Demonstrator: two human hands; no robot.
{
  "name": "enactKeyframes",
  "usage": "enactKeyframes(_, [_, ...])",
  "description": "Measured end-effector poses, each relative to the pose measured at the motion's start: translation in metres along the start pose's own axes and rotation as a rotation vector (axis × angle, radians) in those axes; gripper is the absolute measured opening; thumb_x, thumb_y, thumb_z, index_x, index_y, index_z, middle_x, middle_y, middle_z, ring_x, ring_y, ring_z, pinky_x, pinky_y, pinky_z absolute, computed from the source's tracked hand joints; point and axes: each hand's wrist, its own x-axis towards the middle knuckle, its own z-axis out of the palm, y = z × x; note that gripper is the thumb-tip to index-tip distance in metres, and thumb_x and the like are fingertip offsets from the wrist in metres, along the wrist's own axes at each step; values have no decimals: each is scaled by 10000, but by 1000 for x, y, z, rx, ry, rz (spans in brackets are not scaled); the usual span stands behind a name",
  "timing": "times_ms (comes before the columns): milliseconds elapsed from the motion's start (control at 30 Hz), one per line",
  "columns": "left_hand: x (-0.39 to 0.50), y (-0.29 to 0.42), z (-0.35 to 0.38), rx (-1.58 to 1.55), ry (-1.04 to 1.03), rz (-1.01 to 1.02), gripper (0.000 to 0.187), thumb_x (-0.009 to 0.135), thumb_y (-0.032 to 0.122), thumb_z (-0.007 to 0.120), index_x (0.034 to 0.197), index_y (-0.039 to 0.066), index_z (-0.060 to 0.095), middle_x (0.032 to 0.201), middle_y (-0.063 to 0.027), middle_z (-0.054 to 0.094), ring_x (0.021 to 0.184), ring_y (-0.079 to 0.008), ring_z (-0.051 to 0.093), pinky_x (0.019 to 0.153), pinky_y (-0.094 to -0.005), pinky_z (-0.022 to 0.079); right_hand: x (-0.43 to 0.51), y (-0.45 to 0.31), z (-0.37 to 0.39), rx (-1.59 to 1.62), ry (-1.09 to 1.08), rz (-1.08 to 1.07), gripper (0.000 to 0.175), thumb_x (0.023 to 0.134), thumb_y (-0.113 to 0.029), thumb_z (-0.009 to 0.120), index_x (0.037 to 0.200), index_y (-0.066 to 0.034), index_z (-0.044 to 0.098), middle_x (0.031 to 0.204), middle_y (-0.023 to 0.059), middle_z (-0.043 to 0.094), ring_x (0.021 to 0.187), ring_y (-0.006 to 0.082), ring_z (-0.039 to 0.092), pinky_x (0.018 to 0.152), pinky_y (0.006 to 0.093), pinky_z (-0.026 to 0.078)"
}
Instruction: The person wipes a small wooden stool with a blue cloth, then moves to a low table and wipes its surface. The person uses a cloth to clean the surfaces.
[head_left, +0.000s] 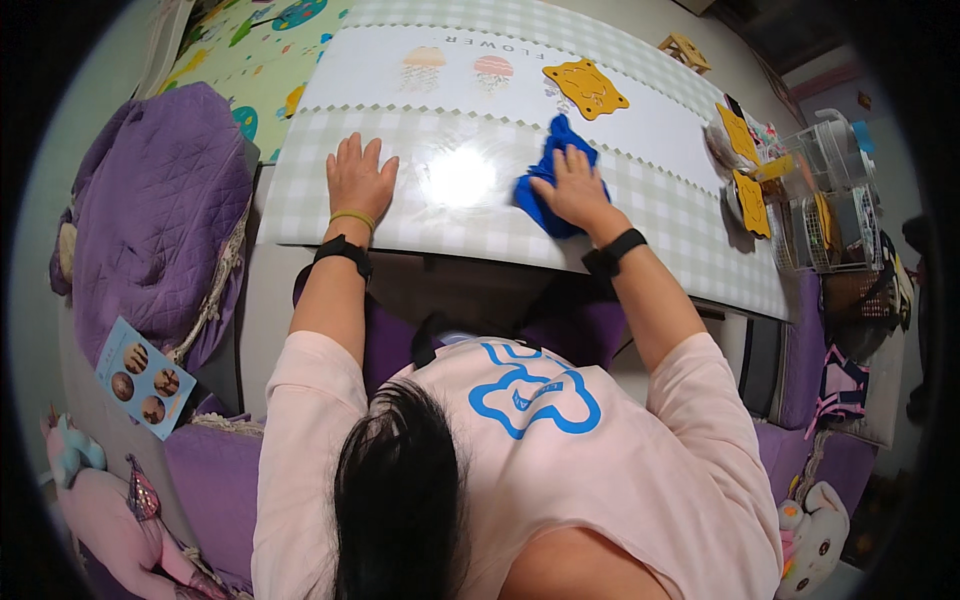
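My left hand (361, 178) lies palm down on the checked tablecloth (300, 195) near the table's front edge, fingers apart and holding nothing. A crumpled blue cloth (551, 217) is on the table to the right. Over it rests my right hand (576, 187), pressing it against the tabletop; the part under the palm is hidden. A bright light reflection sits on the glossy surface between my hands. Just beyond the blue cloth, a yellow animal-shaped mat (589, 88) lies flat on the tablecloth's white printed band.
At the table's right end stand wire baskets (832, 225) with containers and more yellow pieces (752, 206). A purple quilted cover (165, 180) drapes a seat on the left. A small wooden stool (684, 52) is beyond the far edge. Plush toys (817, 536) lie on the seats behind.
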Motion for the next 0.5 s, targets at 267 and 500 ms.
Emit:
enactKeyframes(267, [-1, -3, 2, -24, 54, 8, 413, 888, 353, 558, 1208, 93, 593, 1348, -170, 481, 1289, -320, 390, 1083, -492, 263, -39, -128, 16, 35, 105, -600, 762, 879, -557, 495, 1396, -6, 391, 1481, 232, 309, 1386, 384, 260, 1116, 520, 205])
enactKeyframes(500, [-1, -8, 4, -57, 22, 2, 408, 891, 345, 558, 1205, 87, 598, 1366, -179, 468, 1301, -330, 379, 1095, -497, 254, -104, -41, 15, 130, 167, -502, 627, 877, -405, 575, 1383, -68, 422, 1495, 166, 312, 1388, 341, 279, 1120, 512, 213])
